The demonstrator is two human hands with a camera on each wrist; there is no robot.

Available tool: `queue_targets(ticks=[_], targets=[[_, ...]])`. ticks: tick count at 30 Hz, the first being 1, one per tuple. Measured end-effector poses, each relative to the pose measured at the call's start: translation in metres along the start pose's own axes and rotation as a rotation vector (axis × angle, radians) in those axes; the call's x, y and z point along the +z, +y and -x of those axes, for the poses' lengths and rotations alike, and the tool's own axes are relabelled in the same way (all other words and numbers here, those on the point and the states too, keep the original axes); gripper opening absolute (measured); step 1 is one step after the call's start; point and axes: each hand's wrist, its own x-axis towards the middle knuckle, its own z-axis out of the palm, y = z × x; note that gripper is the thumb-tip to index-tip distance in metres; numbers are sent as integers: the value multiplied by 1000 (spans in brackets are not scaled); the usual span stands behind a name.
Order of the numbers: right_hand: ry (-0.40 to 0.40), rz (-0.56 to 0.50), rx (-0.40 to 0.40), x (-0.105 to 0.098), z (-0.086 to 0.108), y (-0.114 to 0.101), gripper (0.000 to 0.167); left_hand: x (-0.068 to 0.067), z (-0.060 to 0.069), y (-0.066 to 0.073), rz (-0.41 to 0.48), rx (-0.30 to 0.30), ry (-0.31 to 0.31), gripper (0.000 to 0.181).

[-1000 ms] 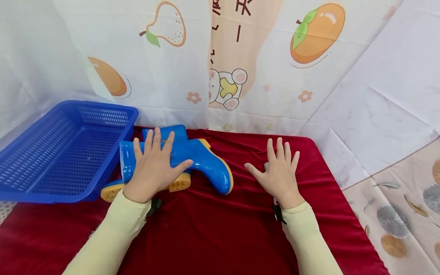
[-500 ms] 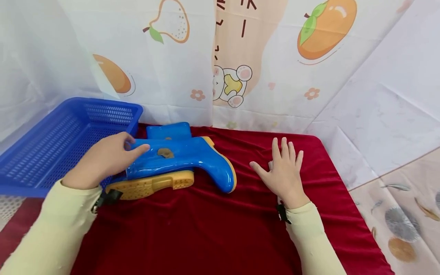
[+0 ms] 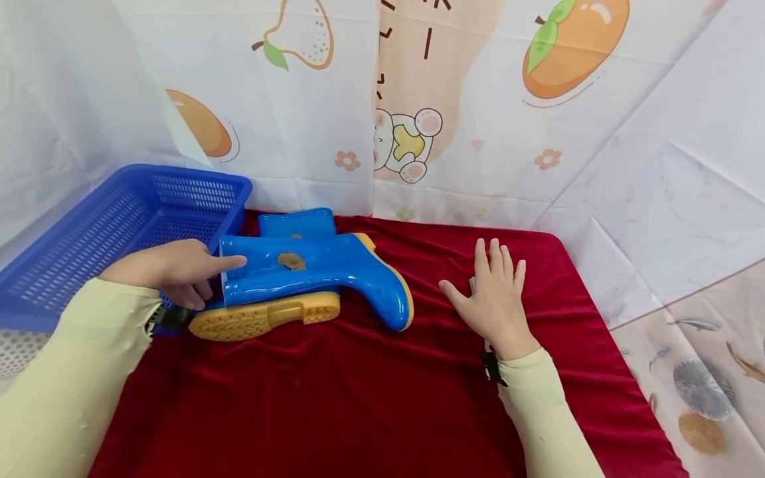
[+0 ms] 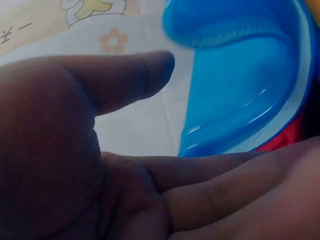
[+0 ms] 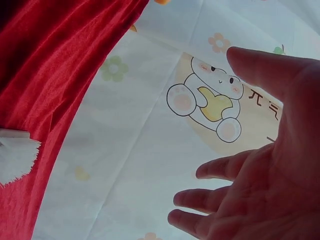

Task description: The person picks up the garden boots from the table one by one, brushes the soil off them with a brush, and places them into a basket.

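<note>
Two blue rubber boots with yellow soles lie on the cloth. The upper boot [image 3: 335, 262] is on its side, toe to the right, with a brown smudge on its shaft. Across the lower boot [image 3: 299, 224] it lies, hiding that boot's middle; the lower sole faces me. My left hand [image 3: 170, 262] is at the upper boot's open top, thumb over the shaft and fingers lower; in the left wrist view, thumb and fingers are apart. My right hand [image 3: 493, 302] hovers with spread fingers near a mostly hidden white-bristled thing [image 5: 17, 157].
A blue plastic basket [image 3: 239, 192] stands at the left, beside the boot tops and partly behind my left hand. Dark red cloth [image 3: 335, 405] covers the table. A printed white curtain [image 3: 311, 133] hangs close behind.
From above the boots, my left hand has moved left to the upper boot's opening, its thumb now pointing right. My right hand keeps nearly the same pose. The view has shifted slightly.
</note>
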Motion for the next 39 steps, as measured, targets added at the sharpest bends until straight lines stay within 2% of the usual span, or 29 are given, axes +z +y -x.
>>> queue_targets(ticks=[3,7,13,21,26,35,39], targets=[[-8,-7,2,-2,-1,-2,100,4,-2,2,-31,-14,-9,96],[-15,-14,3,-4,-2,-5,99,7,-4,3,-36,-30,19,87],[-22,-13,-1,-5,-3,-6,99,10,-8,1,-12,-36,65,63],[-31,-3,3,-4,-3,-5,98,13,-10,-2,25,32,98,41],[-38,-5,5,-4,-2,-3,97,17,-9,-2,71,51,119,40],[-49,-5,12,-6,-1,-3,97,21,-12,-8,143,131,195,31],[-53,-3,14,-5,0,-2,96,22,-12,-10,185,149,211,33]])
